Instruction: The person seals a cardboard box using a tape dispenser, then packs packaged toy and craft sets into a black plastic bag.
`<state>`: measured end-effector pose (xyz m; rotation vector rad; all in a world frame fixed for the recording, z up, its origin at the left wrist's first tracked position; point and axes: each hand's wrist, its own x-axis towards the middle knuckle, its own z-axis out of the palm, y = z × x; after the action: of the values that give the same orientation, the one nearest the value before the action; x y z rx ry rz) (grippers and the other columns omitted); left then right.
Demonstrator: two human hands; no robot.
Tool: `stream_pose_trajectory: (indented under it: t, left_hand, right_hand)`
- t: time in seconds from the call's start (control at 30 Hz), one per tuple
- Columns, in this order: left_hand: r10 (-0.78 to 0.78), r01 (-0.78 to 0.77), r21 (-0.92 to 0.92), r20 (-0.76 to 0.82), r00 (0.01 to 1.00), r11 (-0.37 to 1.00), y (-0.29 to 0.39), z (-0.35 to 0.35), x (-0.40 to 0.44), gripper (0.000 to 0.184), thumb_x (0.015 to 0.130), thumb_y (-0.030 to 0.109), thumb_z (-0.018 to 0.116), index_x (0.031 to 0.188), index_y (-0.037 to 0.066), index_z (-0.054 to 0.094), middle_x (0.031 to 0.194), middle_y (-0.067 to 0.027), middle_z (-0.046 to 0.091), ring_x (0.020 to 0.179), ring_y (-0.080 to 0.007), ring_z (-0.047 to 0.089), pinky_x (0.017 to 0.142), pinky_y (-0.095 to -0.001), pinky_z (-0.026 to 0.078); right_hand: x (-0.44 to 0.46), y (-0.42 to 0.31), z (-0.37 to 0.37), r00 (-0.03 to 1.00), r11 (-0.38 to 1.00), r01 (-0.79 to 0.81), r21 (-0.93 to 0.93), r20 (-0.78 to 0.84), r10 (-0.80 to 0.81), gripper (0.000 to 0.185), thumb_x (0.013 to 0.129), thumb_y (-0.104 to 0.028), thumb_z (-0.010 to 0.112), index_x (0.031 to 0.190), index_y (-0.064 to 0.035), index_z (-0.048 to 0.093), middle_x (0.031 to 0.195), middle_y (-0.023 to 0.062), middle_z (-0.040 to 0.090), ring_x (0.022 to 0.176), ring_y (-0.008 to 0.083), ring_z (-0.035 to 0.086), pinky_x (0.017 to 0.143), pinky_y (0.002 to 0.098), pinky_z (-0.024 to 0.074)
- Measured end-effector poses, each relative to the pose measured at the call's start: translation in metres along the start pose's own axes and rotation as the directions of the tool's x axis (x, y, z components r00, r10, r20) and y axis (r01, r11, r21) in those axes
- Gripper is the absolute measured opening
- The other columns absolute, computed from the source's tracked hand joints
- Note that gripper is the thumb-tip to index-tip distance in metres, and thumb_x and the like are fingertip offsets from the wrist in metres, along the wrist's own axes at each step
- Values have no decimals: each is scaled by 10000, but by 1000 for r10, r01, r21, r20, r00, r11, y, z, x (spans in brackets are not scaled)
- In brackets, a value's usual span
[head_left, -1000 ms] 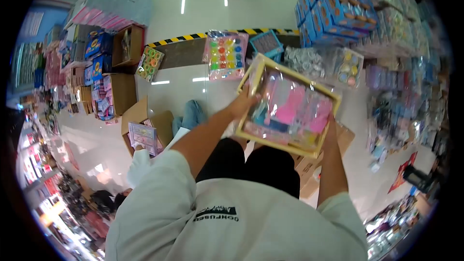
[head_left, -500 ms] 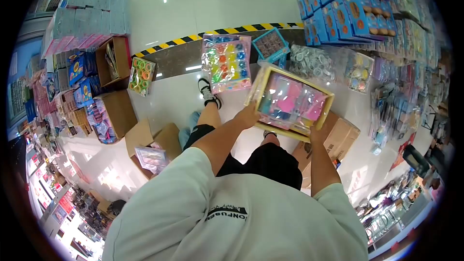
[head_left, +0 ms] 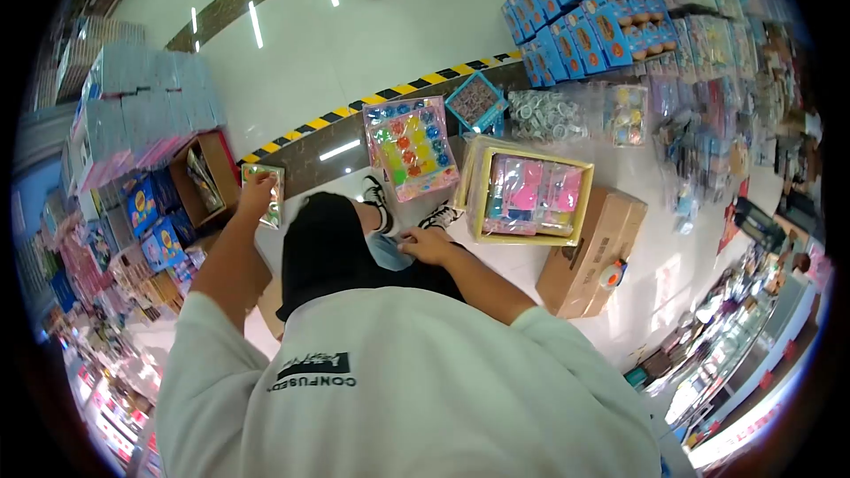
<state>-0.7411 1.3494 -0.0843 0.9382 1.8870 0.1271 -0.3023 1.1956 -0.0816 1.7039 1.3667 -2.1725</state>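
Observation:
My left hand (head_left: pixel 255 197) reaches out to a small flat box (head_left: pixel 276 184) on the floor, its fingers closed over the box's near edge and covering much of it. My right hand (head_left: pixel 427 245) is by my knee with its fingers curled together, close to a pale blue thing (head_left: pixel 388 252) whose kind I cannot make out. Whether the fingers hold anything is hidden. To the right, a yellow-rimmed open box (head_left: pixel 580 204) with clear-wrapped pink and teal packs inside rests partly over a brown carton (head_left: pixel 611 221).
A wrapped tray of colourful pieces (head_left: pixel 412 146) lies ahead, beside a blue-framed box (head_left: pixel 476 102) and a bag of grey rings (head_left: pixel 544 115). Stacked blue boxes (head_left: pixel 575 40) stand at the upper right. An open carton (head_left: pixel 217 159) and stacked goods (head_left: pixel 146 115) line the left.
Both hands have let go of the yellow-rimmed box, which now rests at the right. My left hand has moved left to the small flat box; my right has come back to my knee.

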Motion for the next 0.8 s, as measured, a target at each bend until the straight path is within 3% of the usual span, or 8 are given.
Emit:
stream_pose_trajectory:
  t: [0.07,0.13,0.27,0.37,0.43,0.6,0.7,0.8]
  left_hand:
    - [29,-30,-206,-10,1000,978,-9,-31,28,463,959,265,657,1318,-20,589,1083,-112,682,955,-171,647,839,-328,536]
    - [130,-120,-237,27,991,964,-9,-43,62,451,969,268,652,1306,-26,588,1101,-106,681,933,-182,640,820,-325,523]
    - [149,-205,233,238,960,951,83,-9,97,390,958,211,669,1271,-15,616,1154,-120,688,1010,-199,650,919,-325,515]
    - [209,-551,462,603,770,695,101,50,162,430,948,223,669,1319,24,582,1249,-170,656,1151,-292,656,989,-393,513]
    - [181,-658,397,754,631,640,108,97,195,454,942,261,653,1329,37,578,1265,-175,654,1119,-318,659,954,-400,524]
    - [-6,-591,525,751,660,612,118,236,250,565,898,344,689,1354,38,559,1331,-172,639,1143,-291,654,964,-396,510]
    - [161,-612,371,752,640,699,44,328,345,627,890,341,698,1396,18,518,1355,-200,619,1167,-315,643,991,-395,495]
    - [184,-567,310,736,651,763,33,367,340,700,876,358,718,1415,-19,479,1356,-230,604,1177,-331,634,1003,-391,486]
  right_hand:
    - [20,-29,-8,998,999,-40,-1,50,40,612,900,-387,695,1374,-20,572,1219,181,707,1088,262,688,932,370,531]
    - [83,15,8,977,983,-33,183,-201,70,529,903,-363,692,1336,-73,601,1119,139,723,1016,247,687,886,384,538]
    - [154,67,6,799,792,81,605,-515,311,346,895,-303,673,1139,-59,645,862,90,676,729,200,651,611,375,520]
    - [248,166,50,512,625,91,776,-574,639,214,893,-279,670,973,-80,660,740,34,624,593,147,573,469,349,436]
    - [285,178,69,497,497,109,861,-480,723,382,891,-399,718,917,-21,680,746,53,619,567,168,567,470,345,424]
    - [328,142,59,287,170,-93,981,-137,948,1050,711,-565,867,1399,99,435,1303,255,600,1117,303,656,887,391,560]
    - [364,178,62,288,173,216,961,-232,929,1133,644,-565,911,1428,87,417,1378,271,557,1201,331,622,1001,406,511]
    - [383,194,39,66,129,161,979,-141,988,1139,603,-534,946,1423,64,429,1342,229,600,1206,307,620,1026,390,491]
